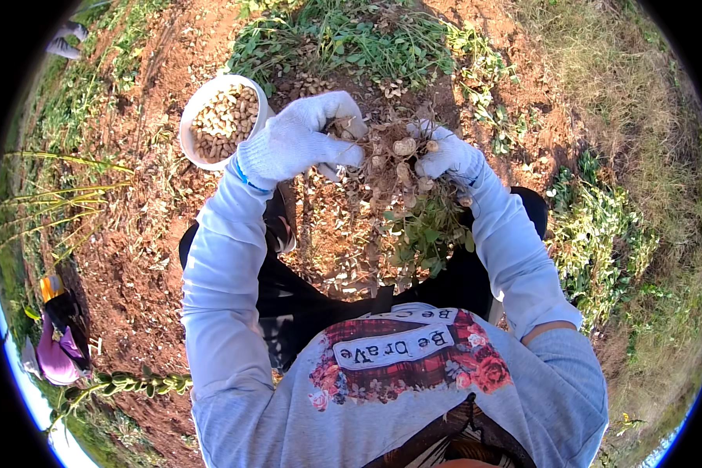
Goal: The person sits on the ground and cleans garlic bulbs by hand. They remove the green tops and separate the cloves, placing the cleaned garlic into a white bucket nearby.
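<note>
My left hand [298,140], in a white knitted glove, is curled around a few peanut pods [343,128] beside the roots. In my right hand [451,153], gloved the same way, is an uprooted peanut plant by its root end. Its tangled roots [383,146] face my left hand, with several soil-dusted pods [405,146] hanging from them. The plant's green leaves [430,234] droop below, towards my lap. Just left of my left hand stands a white plastic bucket [186,131] partly filled with picked peanuts [225,120].
A heap of pulled peanut plants [362,47] lies ahead, with loose peanuts [313,86] at its near edge. More plants [599,240] lie to the right beside dry grass [596,70]. One person [61,345] is at the far left, and another person's legs [67,41] show upper left.
</note>
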The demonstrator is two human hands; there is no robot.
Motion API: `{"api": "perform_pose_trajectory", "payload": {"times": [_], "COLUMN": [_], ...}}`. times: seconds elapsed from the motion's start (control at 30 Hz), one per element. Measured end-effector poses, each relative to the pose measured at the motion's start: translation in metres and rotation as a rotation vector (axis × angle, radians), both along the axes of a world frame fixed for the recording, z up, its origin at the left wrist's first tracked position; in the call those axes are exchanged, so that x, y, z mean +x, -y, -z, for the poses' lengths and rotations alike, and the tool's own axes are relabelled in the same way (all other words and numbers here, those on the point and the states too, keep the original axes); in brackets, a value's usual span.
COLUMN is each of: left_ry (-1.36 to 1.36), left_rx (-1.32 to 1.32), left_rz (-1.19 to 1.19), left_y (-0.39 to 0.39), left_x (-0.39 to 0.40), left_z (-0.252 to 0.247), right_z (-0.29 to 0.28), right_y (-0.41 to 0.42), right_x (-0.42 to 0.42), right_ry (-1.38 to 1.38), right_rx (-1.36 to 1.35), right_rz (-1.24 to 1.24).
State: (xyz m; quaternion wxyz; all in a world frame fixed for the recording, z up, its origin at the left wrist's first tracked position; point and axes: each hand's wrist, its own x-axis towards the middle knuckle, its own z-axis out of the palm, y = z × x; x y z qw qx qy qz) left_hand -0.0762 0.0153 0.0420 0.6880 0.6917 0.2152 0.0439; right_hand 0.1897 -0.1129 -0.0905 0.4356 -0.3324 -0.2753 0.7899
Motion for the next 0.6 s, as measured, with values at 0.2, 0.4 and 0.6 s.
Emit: {"api": "perform_pose_trajectory", "payload": {"times": [0.2, 0.4, 0.6], "left_ry": [0.425, 0.511, 0.190], "left_rx": [-0.507, -0.532, -0.816], "left_rz": [-0.571, -0.500, -0.107], "left_y": [-0.011, -0.044, 0.007], "left_x": [0.009, -0.011, 0.023], "left_z": [0.031, 0.029, 0.050], "right_z": [0.007, 0.030, -0.005], "right_y": [0.022, 0.065, 0.048], "right_x": [0.019, 0.059, 0.013], "right_ry": [-0.021, -0.284, -0.041], "right_rx": [0.219, 0.131, 0.087], "right_rz": [0.277, 0.470, 0.462]}}
